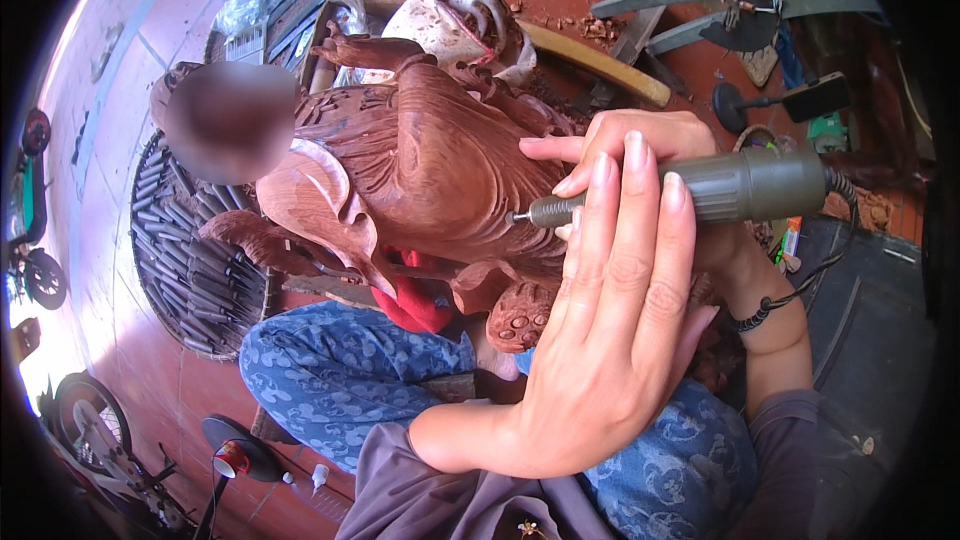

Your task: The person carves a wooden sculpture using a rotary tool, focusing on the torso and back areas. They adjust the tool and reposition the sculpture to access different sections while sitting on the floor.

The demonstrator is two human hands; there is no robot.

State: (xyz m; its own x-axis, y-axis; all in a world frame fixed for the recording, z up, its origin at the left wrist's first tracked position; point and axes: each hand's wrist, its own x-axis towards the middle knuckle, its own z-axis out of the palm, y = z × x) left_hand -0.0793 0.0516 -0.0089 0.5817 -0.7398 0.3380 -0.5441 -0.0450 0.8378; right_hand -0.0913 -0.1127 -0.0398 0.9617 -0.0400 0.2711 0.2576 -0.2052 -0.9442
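A reddish-brown wood carving of a robed figure [430,155] lies in front of me, its blurred head toward the left. My right hand [650,140] is closed round an olive-green rotary carving tool [755,185], partly hidden behind it. One of its fingers points left along the carved folds. The tool's thin metal tip reaches the carving's surface at the robe folds. Across the front of the tool lies my left hand [610,350], back toward me, its fingers straight and pointing up. A twisted black cord [810,280] hangs from the tool's rear past my right wrist.
A round basket full of dark chisel-like rods [195,250] stands left of the carving. Behind are a tray of metal tools [285,10], a whitish cloth sack [450,25] and a yellow wooden bar [600,65]. A phone on a stand [815,97] is at right; wood chips litter the tiles.
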